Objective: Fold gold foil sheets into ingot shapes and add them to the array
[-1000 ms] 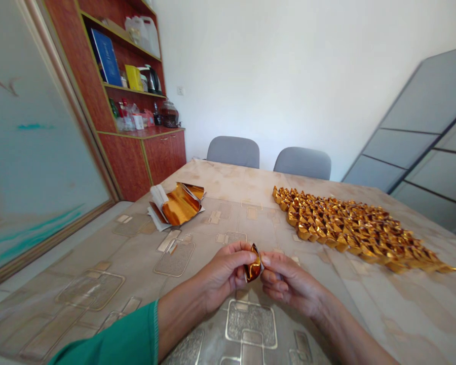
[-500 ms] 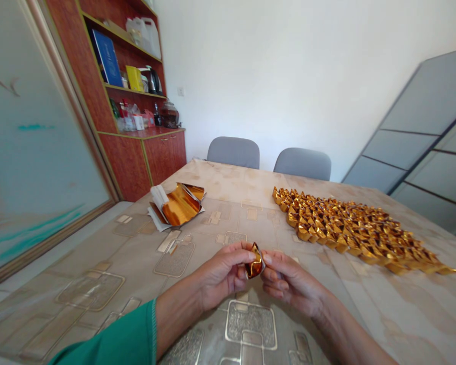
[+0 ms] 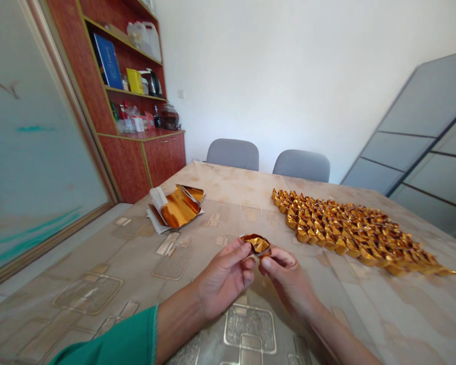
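Just above the table, a small boat-shaped piece of folded gold foil paper (image 3: 259, 245) is held between both hands. My left hand (image 3: 228, 274) pinches its left end between thumb and fingers. At the right end, my right hand (image 3: 285, 271) grips it with the thumb in front and the fingers partly hidden behind. To the right stand many similar folded gold pieces (image 3: 338, 225) packed in rows. A stack of gold foil sheets (image 3: 180, 207) with white backs lies curled on the far left of the table.
The table (image 3: 220, 177) has a patterned cover. Two grey chairs (image 3: 232, 153) stand along its far side. A red-brown cabinet (image 3: 163, 157) with shelves of bottles, a kettle and containers is at the back left, beside a frosted glass door (image 3: 38, 137).
The folded gold paper has turned from nearly upright to lying lengthwise, its hollow now showing. Both hands have shifted their grip to its ends.
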`<state>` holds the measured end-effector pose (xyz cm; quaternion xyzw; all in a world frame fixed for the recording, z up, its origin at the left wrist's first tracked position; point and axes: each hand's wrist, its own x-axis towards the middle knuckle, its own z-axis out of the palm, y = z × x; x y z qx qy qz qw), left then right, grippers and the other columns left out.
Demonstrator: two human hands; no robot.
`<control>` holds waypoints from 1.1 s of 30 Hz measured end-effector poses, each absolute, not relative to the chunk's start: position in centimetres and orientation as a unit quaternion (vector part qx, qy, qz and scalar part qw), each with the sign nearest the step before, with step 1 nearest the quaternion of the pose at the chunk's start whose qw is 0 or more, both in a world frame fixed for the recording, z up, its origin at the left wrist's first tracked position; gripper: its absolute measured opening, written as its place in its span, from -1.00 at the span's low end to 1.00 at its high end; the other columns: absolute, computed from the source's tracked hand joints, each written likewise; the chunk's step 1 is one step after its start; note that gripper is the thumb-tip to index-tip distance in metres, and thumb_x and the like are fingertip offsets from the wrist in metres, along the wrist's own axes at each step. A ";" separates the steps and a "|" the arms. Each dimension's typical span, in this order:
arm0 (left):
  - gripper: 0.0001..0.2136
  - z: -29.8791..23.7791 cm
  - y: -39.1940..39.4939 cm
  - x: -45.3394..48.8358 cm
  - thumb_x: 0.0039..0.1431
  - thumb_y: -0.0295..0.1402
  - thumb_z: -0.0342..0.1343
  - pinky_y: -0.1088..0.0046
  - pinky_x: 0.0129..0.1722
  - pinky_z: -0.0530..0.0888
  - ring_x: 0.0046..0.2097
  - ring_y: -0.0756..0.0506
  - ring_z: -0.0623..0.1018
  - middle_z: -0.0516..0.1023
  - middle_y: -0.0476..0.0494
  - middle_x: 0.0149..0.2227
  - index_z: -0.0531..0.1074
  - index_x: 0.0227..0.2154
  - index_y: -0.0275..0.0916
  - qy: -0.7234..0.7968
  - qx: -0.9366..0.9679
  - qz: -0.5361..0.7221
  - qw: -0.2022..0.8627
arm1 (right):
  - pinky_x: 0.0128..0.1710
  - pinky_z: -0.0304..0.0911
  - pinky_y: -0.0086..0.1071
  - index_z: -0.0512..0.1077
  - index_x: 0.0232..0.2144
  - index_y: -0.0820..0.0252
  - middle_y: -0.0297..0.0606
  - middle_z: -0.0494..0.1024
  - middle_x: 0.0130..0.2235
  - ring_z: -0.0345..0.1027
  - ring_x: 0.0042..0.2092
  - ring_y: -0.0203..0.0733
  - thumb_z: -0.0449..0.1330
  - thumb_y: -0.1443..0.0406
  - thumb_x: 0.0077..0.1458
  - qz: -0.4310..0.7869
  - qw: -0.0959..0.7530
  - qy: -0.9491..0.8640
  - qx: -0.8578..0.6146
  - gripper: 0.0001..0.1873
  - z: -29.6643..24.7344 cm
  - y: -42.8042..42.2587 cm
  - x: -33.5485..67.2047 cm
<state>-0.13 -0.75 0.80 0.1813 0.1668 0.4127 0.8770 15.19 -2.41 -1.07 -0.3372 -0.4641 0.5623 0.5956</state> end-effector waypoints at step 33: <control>-0.68 1.5 -1.1 -0.5 -0.07 -0.40 0.31 0.64 -0.54 0.16 -0.50 0.12 0.36 0.44 0.00 -0.41 0.36 -0.24 -0.24 0.264 0.318 0.384 0.825 | -0.66 -0.08 -0.65 0.40 -0.47 0.22 -0.51 0.24 -0.60 -0.12 -0.61 -0.52 0.45 0.29 -0.10 0.821 0.418 -0.277 -0.271 -0.73 -0.3 -2.8 16.5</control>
